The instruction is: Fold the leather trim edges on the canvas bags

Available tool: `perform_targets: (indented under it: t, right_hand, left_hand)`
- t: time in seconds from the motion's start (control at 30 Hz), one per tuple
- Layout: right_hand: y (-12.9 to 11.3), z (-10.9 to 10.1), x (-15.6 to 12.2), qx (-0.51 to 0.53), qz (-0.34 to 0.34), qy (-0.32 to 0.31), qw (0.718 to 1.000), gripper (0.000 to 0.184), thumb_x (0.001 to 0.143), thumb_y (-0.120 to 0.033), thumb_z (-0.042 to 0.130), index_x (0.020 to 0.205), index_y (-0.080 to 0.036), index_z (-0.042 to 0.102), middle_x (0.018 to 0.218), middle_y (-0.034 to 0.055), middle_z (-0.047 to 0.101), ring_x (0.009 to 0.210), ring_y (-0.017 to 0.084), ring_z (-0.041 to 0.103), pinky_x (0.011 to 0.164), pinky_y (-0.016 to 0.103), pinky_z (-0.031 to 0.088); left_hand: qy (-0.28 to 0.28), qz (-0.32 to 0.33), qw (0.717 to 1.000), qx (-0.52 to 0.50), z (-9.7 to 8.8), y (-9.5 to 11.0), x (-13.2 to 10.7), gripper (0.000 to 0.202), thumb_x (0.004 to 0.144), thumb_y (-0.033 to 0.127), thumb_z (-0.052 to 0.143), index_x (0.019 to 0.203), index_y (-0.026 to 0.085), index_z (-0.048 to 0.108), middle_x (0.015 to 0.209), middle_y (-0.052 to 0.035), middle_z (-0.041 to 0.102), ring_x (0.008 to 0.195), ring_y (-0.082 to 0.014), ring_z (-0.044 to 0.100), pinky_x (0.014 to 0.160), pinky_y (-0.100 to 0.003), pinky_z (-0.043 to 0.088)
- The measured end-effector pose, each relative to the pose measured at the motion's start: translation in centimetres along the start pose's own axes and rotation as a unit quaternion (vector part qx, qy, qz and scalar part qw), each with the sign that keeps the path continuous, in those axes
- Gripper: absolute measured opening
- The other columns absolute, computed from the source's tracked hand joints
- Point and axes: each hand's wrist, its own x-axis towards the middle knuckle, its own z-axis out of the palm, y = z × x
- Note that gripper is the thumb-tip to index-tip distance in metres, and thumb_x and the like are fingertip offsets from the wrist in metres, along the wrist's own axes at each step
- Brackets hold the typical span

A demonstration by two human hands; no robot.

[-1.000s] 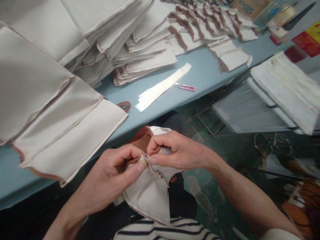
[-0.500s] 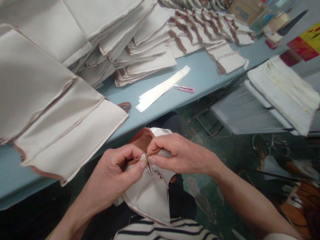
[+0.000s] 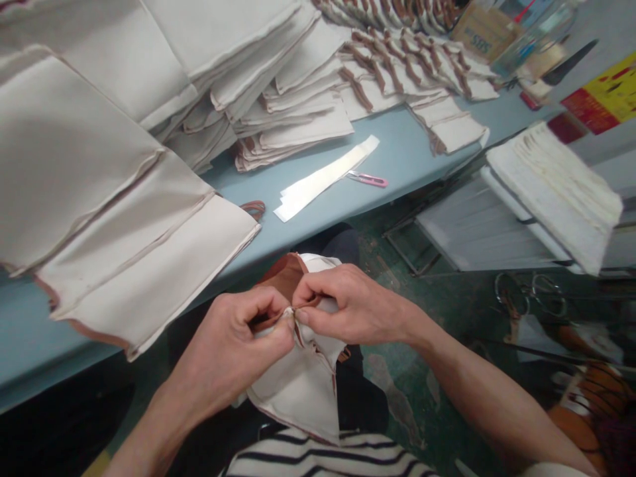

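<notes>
Both hands pinch the seamed edge of a cream piece above the lap.
The left hand (image 3: 248, 334) and right hand (image 3: 350, 305) meet thumb to thumb, each closed between thumb and forefinger on the rim of the cream piece (image 3: 298, 391), which hangs below them in front of the striped top (image 3: 322, 457), just off the table (image 3: 397, 146); its brown inner side (image 3: 285, 275) shows behind the fingers. It looks light and supple, creasing easily, probably stiffer where layers bunch at the seam. It seems unlikely to break, though the smooth face may slide a little, so the thick seam beside the fingertips looks the surest place to grip.
</notes>
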Motion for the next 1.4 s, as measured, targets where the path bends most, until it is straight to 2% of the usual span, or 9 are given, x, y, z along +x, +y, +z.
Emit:
perform_targets:
  t: [0.13,0.3,0.4,0.5,0.7,0.93,1.13,1.27,1.4]
  right_hand:
    - [0.3,0.9,0.1,0.054,0.034,0.003,0.998,0.007,0.087,-0.013,0.065,0.081,-0.018,0.067,0.073,-0.0048,0.068,0.066,0.01,0.056,0.065,0.022,0.04]
    - [0.1,1.1,0.1,0.08,0.054,-0.012,0.995,0.007,0.09,-0.019,0.065,0.082,-0.019,0.065,0.074,-0.005,0.065,0.065,0.01,0.055,0.064,0.023,0.04]
    - [0.0,0.8,0.1,0.085,0.015,0.026,0.996,0.004,0.092,-0.023,0.067,0.092,-0.019,0.066,0.086,-0.0018,0.07,0.075,0.013,0.061,0.072,0.025,0.046]
    - [-0.1,0.4,0.1,0.065,-0.046,0.075,0.994,0.012,0.092,-0.026,0.071,0.1,-0.02,0.064,0.098,0.0023,0.073,0.084,0.016,0.065,0.079,0.028,0.05]
    - [-0.6,0.5,0.0,-0.043,-0.135,0.122,0.982,0.011,0.091,-0.012,0.069,0.089,-0.021,0.063,0.09,0.0038,0.073,0.089,0.019,0.065,0.087,0.034,0.05]
    - [-0.8,-0.2,0.1,-0.044,0.003,0.006,0.999,0.008,0.09,-0.013,0.072,0.085,-0.02,0.072,0.08,-0.0023,0.075,0.072,0.013,0.062,0.073,0.026,0.041]
    - [-1.2,-0.9,0.5,-0.063,0.04,-0.038,0.997,0.007,0.082,-0.014,0.07,0.075,-0.018,0.07,0.069,-0.0038,0.067,0.064,0.011,0.054,0.064,0.026,0.032]
    - [-1.1,-0.7,0.2,-0.052,-0.002,-0.025,0.998,0.01,0.084,-0.014,0.067,0.076,-0.019,0.066,0.07,-0.0041,0.067,0.064,0.011,0.056,0.064,0.026,0.035]
    - [-1.2,-0.2,-0.6,-0.089,-0.094,0.034,0.991,0.013,0.088,-0.011,0.062,0.079,-0.019,0.067,0.074,-0.0005,0.072,0.071,0.014,0.064,0.067,0.026,0.042]
  left_hand:
    - [-0.005,-0.029,0.999,-0.036,0.0,-0.4,-0.1,0.024,0.079,0.033,0.061,0.062,0.016,0.066,0.056,0.0051,0.05,0.053,-0.0087,0.04,0.048,-0.018,0.031]
    - [-0.058,-0.082,0.98,-0.172,-0.3,-1.3,0.2,0.021,0.074,0.034,0.072,0.066,0.015,0.068,0.056,0.0042,0.054,0.053,-0.0088,0.04,0.048,-0.017,0.032]
    - [-0.065,-0.093,0.968,-0.224,-0.3,-1.5,0.2,0.02,0.073,0.032,0.078,0.067,0.015,0.069,0.057,0.0045,0.056,0.052,-0.0082,0.041,0.048,-0.016,0.033]
    - [-0.048,-0.1,0.967,-0.23,-0.3,-1.2,0.2,0.021,0.072,0.033,0.08,0.068,0.015,0.07,0.058,0.0043,0.057,0.053,-0.0085,0.043,0.048,-0.016,0.035]
    - [-0.023,-0.075,0.979,-0.19,-0.3,-0.8,0.2,0.025,0.077,0.037,0.076,0.065,0.017,0.068,0.056,0.0051,0.053,0.052,-0.0088,0.042,0.047,-0.017,0.033]
    - [-0.028,-0.078,0.986,-0.147,0.2,-0.9,0.1,0.026,0.079,0.038,0.072,0.065,0.016,0.067,0.057,0.0044,0.052,0.053,-0.0093,0.041,0.047,-0.018,0.033]
    - [-0.003,-0.05,0.996,-0.072,0.5,-0.8,0.0,0.019,0.079,0.03,0.065,0.067,0.016,0.068,0.058,0.0044,0.051,0.054,-0.0095,0.041,0.048,-0.018,0.033]
    - [-0.013,0.012,0.999,-0.028,0.3,-0.7,-0.3,0.018,0.083,0.023,0.061,0.069,0.017,0.07,0.06,0.0042,0.058,0.056,-0.0098,0.047,0.051,-0.018,0.037]
    - [0.014,0.104,0.993,0.052,-0.1,-0.3,-0.7,0.021,0.088,0.02,0.059,0.072,0.019,0.073,0.06,0.0045,0.066,0.053,-0.0093,0.056,0.052,-0.017,0.043]
